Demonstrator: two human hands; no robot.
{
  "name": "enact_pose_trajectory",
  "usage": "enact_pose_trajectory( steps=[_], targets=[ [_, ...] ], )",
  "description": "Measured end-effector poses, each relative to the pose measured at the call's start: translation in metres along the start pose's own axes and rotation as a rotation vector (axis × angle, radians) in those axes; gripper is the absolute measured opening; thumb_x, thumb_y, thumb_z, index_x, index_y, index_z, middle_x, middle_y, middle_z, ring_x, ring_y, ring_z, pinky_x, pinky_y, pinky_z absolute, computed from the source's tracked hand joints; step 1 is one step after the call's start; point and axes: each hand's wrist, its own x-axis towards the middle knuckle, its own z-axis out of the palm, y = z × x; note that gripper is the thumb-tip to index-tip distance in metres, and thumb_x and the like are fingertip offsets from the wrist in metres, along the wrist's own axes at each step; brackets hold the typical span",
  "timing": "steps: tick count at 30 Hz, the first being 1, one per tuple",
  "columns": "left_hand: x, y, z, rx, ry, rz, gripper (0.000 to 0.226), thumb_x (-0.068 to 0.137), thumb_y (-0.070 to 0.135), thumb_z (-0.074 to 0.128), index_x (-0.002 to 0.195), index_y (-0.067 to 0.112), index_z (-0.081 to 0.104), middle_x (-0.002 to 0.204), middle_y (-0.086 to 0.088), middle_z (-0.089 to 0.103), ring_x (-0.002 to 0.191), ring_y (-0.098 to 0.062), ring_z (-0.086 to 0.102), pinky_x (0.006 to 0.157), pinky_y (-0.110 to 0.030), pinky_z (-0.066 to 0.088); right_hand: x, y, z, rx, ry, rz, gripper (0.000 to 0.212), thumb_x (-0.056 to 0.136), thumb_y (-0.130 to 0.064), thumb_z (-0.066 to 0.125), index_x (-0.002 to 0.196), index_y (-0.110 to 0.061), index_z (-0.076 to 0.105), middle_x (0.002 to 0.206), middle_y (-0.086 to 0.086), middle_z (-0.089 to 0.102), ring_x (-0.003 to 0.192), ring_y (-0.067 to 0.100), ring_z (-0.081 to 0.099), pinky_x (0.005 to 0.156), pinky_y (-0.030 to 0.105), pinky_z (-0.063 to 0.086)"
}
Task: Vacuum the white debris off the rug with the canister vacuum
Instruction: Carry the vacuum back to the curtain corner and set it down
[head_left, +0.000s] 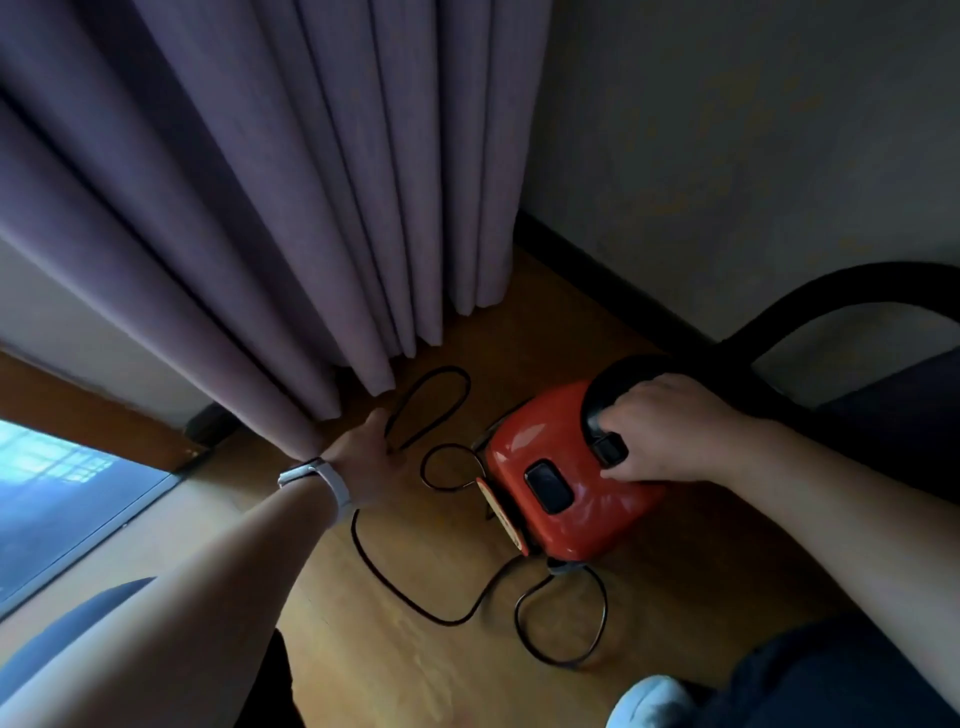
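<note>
The red plastic canister vacuum (566, 483) is sitting on the wooden floor (415, 649), and my right hand (670, 428) is closing around its black handle (605, 405). My left hand (363, 457) is reaching, fingers spread and holding nothing, over the looping black cord (431, 410) beside the purple curtain (311, 208).

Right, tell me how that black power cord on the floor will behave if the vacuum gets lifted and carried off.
The power cord is probably floppy: it lies in loose loops on the wooden floor. Running from the red canister vacuum, it would likely trail and drag behind. One loop lies beside the left hand near the curtain, so it might snag there. The right hand grips the handle.
</note>
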Motion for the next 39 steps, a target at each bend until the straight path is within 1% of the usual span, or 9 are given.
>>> enact_pose_trajectory(
  steps=[5,9,13,21,23,28,31,34,39],
  targets=[
    [0.017,-0.009,0.01,0.102,-0.004,0.076,0.07,0.075,0.087,0.04,0.129,0.042,0.044,0.122,0.008,0.06,0.101,-0.019,0.06,0.088,-0.039,0.053,-0.025,0.0,-0.021,0.006,0.05,0.033,0.044,0.078,-0.067,0.059,0.064,-0.031,0.039,0.067,-0.013,0.047,0.067,0.01,0.05,0.063,0.03,0.039],
    [0.002,0.015,0.005,0.168,-0.103,0.154,0.046,0.09,0.047,0.049,0.128,0.023,0.056,0.129,-0.003,0.056,0.114,-0.026,0.056,0.097,-0.039,0.047,-0.046,-0.005,-0.035,0.004,0.126,0.068,0.05,0.077,-0.07,0.058,0.061,-0.029,0.034,0.065,-0.011,0.048,0.064,0.008,0.049,0.061,0.029,0.035],
    [-0.021,0.032,0.013,-0.225,-0.172,0.137,0.024,0.091,0.004,0.057,0.091,0.025,0.068,0.1,0.001,0.068,0.096,-0.017,0.063,0.083,-0.02,0.051,-0.058,-0.01,-0.041,0.039,0.19,0.079,0.049,0.075,-0.072,0.057,0.062,-0.028,0.039,0.064,-0.01,0.051,0.064,0.007,0.052,0.057,0.024,0.034],
    [-0.045,0.048,0.009,-0.575,-0.346,0.094,0.019,0.081,-0.008,0.063,0.083,0.011,0.066,0.074,-0.001,0.068,0.073,-0.013,0.062,0.079,-0.029,0.051,-0.078,-0.005,-0.045,0.141,0.288,0.064,0.048,0.069,-0.067,0.069,0.058,-0.029,0.042,0.058,-0.01,0.051,0.055,0.007,0.05,0.049,0.017,0.025],
    [-0.055,0.056,0.009,-0.613,-0.43,0.074,0.011,0.088,-0.004,0.057,0.087,0.004,0.064,0.069,-0.005,0.067,0.057,-0.008,0.063,0.064,-0.022,0.054,-0.08,0.0,-0.046,0.185,0.268,0.1,0.044,0.069,-0.067,0.068,0.061,-0.028,0.048,0.061,-0.01,0.054,0.058,0.007,0.052,0.05,0.017,0.03],
    [-0.053,0.061,0.015,-0.477,-0.377,0.027,0.012,0.096,0.008,0.056,0.092,0.009,0.066,0.07,-0.005,0.061,0.06,-0.014,0.057,0.06,-0.027,0.049,-0.073,0.015,-0.043,0.269,0.286,0.175,0.044,0.068,-0.071,0.064,0.075,-0.028,0.061,0.069,-0.012,0.06,0.068,0.005,0.056,0.063,0.024,0.046],
    [-0.036,0.056,0.008,0.008,-0.142,0.149,0.016,0.097,0.031,0.053,0.088,0.023,0.063,0.084,0.002,0.064,0.08,-0.018,0.059,0.079,-0.032,0.048,-0.069,0.021,-0.042,0.303,0.339,0.184,0.042,0.069,-0.069,0.065,0.074,-0.027,0.061,0.069,-0.012,0.059,0.067,0.006,0.056,0.061,0.026,0.046],
    [-0.043,0.056,-0.004,0.229,-0.04,0.215,0.024,0.094,0.048,0.05,0.077,0.031,0.056,0.08,0.008,0.064,0.076,-0.012,0.062,0.073,-0.032,0.053,-0.067,0.024,-0.041,0.369,0.409,0.206,0.039,0.071,-0.063,0.07,0.072,-0.026,0.059,0.067,-0.012,0.057,0.065,0.006,0.055,0.058,0.025,0.044],
    [-0.058,0.067,0.004,0.499,-0.004,0.313,0.014,0.097,0.035,0.048,0.086,0.029,0.053,0.084,0.008,0.059,0.078,-0.014,0.06,0.063,-0.025,0.044,-0.065,0.022,-0.042,0.419,0.441,0.259,0.038,0.069,-0.063,0.072,0.072,-0.027,0.059,0.07,-0.012,0.06,0.066,0.005,0.056,0.061,0.028,0.05]
  ],
)
